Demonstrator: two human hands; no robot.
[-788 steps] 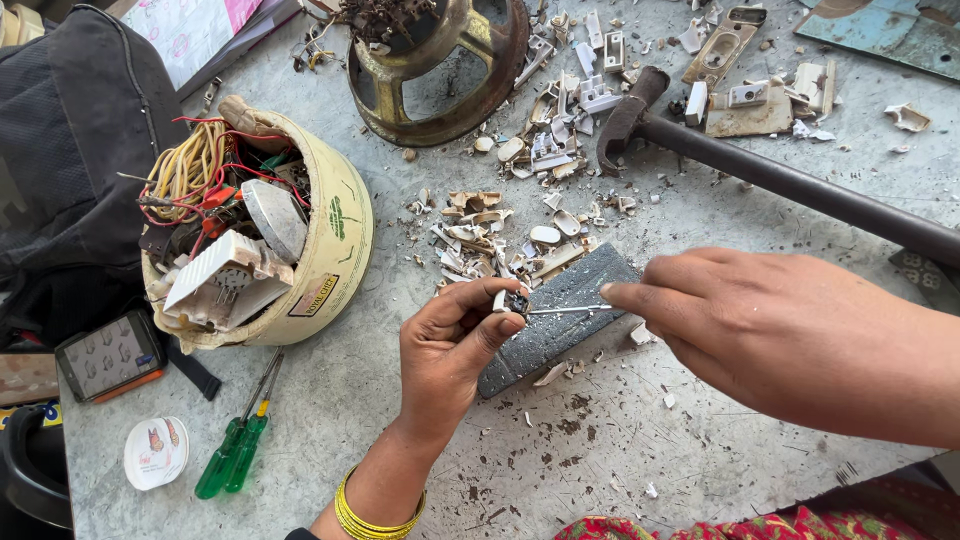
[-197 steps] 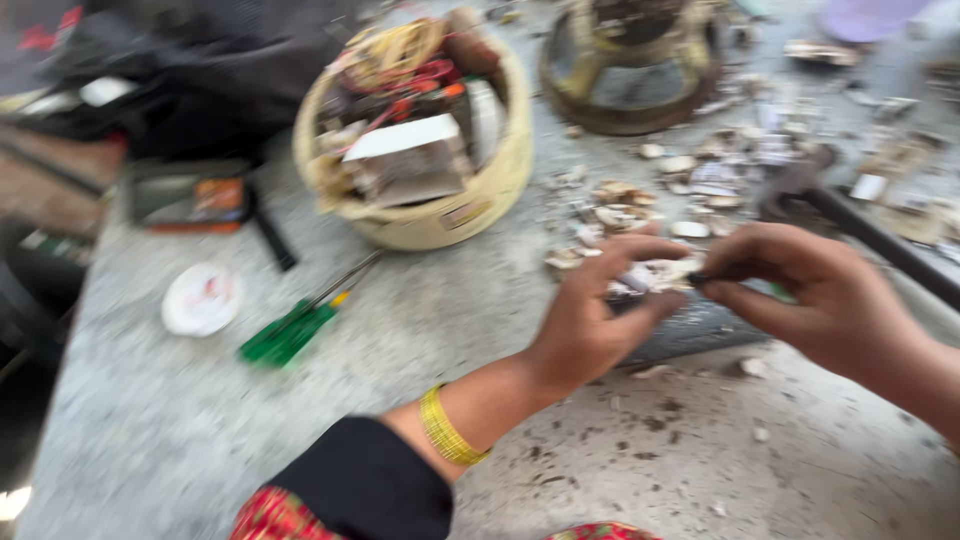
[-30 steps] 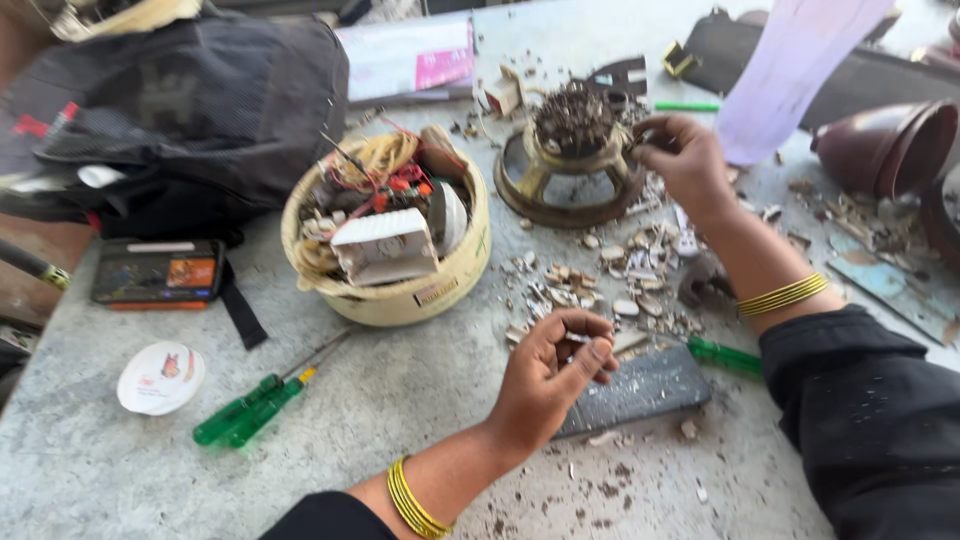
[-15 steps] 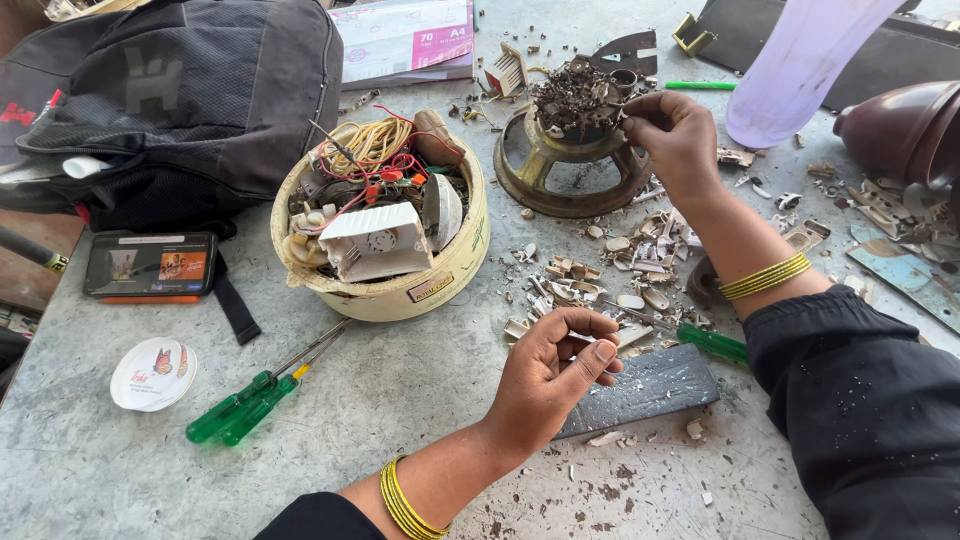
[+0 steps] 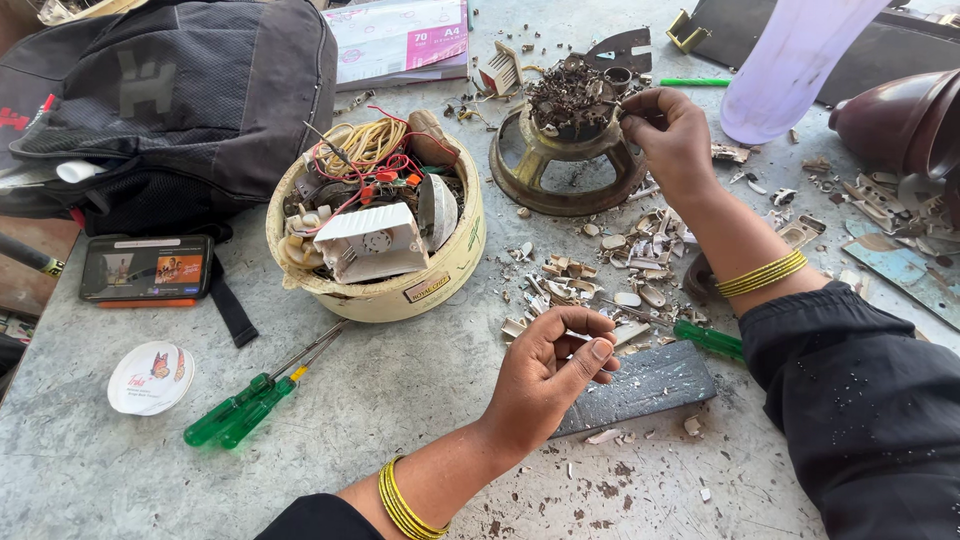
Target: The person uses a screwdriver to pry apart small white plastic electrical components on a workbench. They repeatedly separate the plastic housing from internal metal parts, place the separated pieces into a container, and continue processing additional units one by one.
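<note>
My left hand [image 5: 555, 375] rests on the grey table with its fingers curled in and the thumb pressed on the index finger, beside a dark flat block [image 5: 645, 385]. Nothing shows between its fingers. My right hand [image 5: 675, 135] reaches out to a rusty round speaker frame [image 5: 560, 175]. Its fingertips pinch among the heap of small metal parts [image 5: 570, 95] on top of the frame. Broken pale plastic chips [image 5: 600, 275] lie scattered between the two hands.
A cream bowl [image 5: 400, 295] full of wires and white parts stands at centre left. Two green screwdrivers [image 5: 250, 400], a round white lid [image 5: 150, 378], a phone [image 5: 145, 268] and a black backpack [image 5: 180, 90] lie left. Another green screwdriver [image 5: 705, 338], a pale bottle [image 5: 790, 60] and a brown pot [image 5: 895, 120] sit right.
Seconds ago both hands worked a small piece together over the dark block. In the last second my right hand stays at the metal heap and my left hand barely moves.
</note>
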